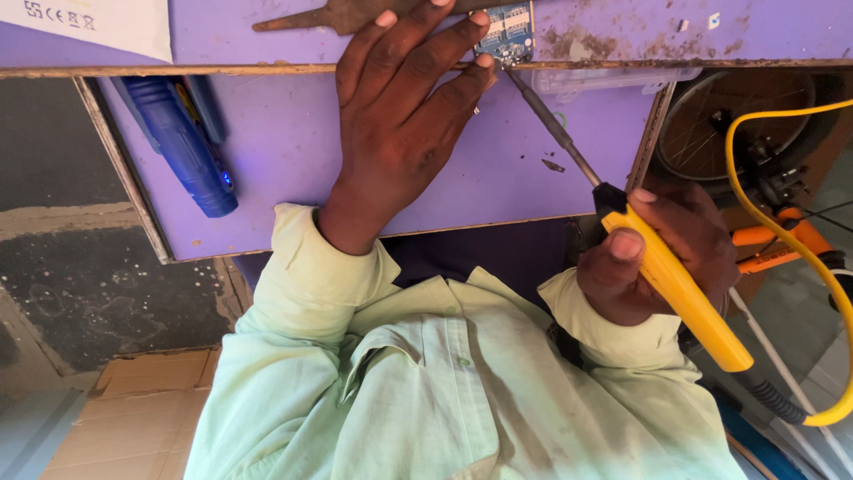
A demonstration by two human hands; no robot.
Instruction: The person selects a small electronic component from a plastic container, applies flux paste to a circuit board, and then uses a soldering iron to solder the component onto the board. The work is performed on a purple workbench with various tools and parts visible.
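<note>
Near right: right hand point(662, 258), fingers clamped round yellow soldering iron point(677, 293), yellow cord point(755, 204) trailing. Farther: left hand point(404, 124), fingers spread flat, pinning blue circuit board point(508, 31) on purple tabletop point(293, 151); iron tip at board edge, soldering apparently underway. Blue tool point(182, 147) left; wheel point(737, 116) far right.

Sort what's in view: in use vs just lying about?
In use: left hand pinning the circuit board; right hand gripping the yellow soldering iron, tip at the board.

Lying about: blue tool, clear plastic box, white paper, wheel, cardboard.
</note>
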